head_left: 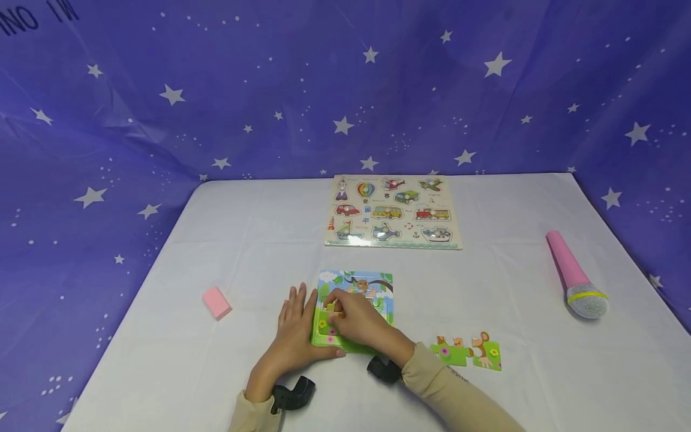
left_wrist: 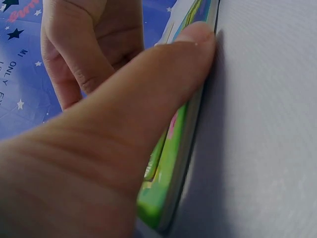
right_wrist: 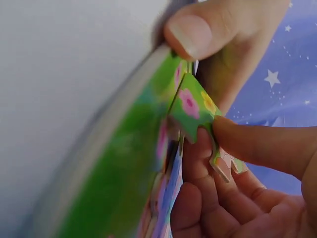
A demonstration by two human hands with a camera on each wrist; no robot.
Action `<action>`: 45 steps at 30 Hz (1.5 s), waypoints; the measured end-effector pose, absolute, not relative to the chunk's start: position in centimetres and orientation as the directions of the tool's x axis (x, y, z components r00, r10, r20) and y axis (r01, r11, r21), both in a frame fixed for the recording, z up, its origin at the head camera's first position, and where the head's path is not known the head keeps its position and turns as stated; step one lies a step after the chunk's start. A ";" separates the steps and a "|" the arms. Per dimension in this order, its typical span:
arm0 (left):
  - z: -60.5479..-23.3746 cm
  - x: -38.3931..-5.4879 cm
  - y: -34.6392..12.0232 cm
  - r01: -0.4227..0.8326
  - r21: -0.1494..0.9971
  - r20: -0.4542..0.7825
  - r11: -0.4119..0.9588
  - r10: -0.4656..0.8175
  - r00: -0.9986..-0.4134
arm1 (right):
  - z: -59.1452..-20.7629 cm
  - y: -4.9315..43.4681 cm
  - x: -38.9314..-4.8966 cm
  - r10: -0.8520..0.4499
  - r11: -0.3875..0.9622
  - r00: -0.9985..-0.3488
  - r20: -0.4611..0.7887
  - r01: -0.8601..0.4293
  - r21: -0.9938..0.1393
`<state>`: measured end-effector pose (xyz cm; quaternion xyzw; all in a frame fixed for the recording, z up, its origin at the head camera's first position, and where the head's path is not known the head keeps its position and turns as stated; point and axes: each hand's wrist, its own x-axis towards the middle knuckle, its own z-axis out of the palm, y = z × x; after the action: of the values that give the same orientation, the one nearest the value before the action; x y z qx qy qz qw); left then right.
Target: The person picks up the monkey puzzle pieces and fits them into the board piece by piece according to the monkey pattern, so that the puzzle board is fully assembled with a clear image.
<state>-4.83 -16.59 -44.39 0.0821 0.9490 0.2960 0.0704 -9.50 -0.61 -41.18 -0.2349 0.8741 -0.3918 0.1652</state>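
A square picture puzzle board [head_left: 388,285] with a squirrel on a branch and a green border lies on the white table. My left hand [head_left: 294,339] rests along its left side, fingers straight, and the thumb [left_wrist: 163,74] presses the near edge. Between thumb and fingers, my right hand [head_left: 358,321] pinches a green puzzle piece [right_wrist: 195,101] with pink and yellow flowers. One corner of that piece is down at the board's lower left, while the rest tilts up. The right hand hides much of the board's middle. Two joined-looking puzzle pieces [head_left: 452,354] lie right of the right forearm.
Behind the board lies a wooden vehicle puzzle [head_left: 394,228]. A pink block [head_left: 217,303] sits to the left, and a pink toy microphone [head_left: 572,270] lies at the right. A blue star-patterned cloth [head_left: 302,138] hangs around the table's back and sides.
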 end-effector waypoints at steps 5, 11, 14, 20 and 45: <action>-44.4 -4.7 -16.6 0.122 0.571 -0.074 0.812 0.199 -0.977 | -41.3 -0.8 -8.9 -0.550 0.650 -0.832 -0.077 -0.369 -0.665; -44.4 -4.7 -16.7 0.147 0.564 -0.050 0.812 0.212 -0.976 | -41.1 -1.0 -8.0 -0.582 0.733 -0.810 0.070 -0.560 -0.388; -44.4 -4.7 -16.7 0.157 0.557 -0.046 0.815 0.219 -0.975 | -41.1 -0.9 -7.6 -0.600 0.744 -0.793 0.110 -0.603 -0.287; -44.3 -4.7 -16.7 0.161 0.544 -0.044 0.824 0.219 -0.975 | -41.6 -0.4 -7.1 -0.652 0.732 -0.749 0.118 -0.663 -0.159; -44.4 -4.7 -16.6 0.135 0.552 -0.073 0.823 0.210 -0.975 | -41.9 0.8 -7.3 -0.658 0.726 -0.753 -0.010 -0.631 -0.274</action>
<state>-4.71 -16.58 -44.39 0.0906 0.9524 0.2838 0.0655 -7.35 0.79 -41.94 -0.3477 0.9273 -0.1278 0.0530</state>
